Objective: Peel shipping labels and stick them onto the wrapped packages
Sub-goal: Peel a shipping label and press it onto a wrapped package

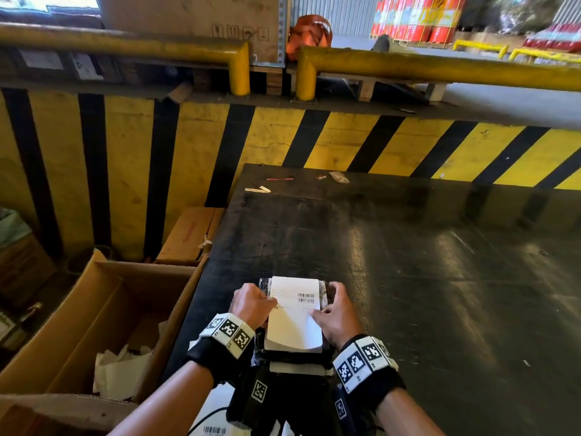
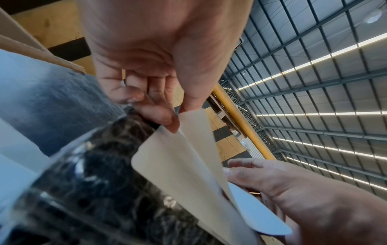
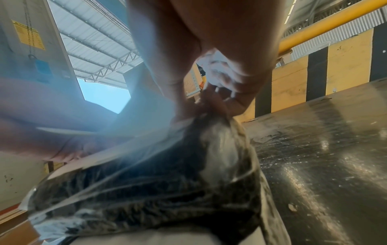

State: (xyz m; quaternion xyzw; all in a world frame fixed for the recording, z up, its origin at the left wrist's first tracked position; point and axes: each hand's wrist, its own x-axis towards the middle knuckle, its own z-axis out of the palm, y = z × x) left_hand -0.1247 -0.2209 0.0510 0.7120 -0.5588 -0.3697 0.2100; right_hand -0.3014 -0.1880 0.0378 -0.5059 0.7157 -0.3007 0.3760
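A white shipping label (image 1: 295,322) with barcodes lies on top of a black, plastic-wrapped package (image 1: 325,289), which tops a small stack at the near edge of the dark table (image 1: 408,262). My left hand (image 1: 268,302) pinches the label's left edge between thumb and forefinger. In the left wrist view the left hand (image 2: 176,121) holds a cream sheet (image 2: 178,165) that splits from the white label face (image 2: 257,212). My right hand (image 1: 330,305) lays its thumb on the label and curls its fingers over the package's right side. The right wrist view is blurred: the right hand (image 3: 220,99) grips the package (image 3: 167,182).
An open cardboard box (image 1: 94,309) holding crumpled white papers (image 1: 116,369) stands left of the table, with a closed carton (image 1: 188,234) behind it. A yellow-and-black striped wall (image 1: 314,136) backs the table. Small scraps (image 1: 339,177) lie at the far table edge.
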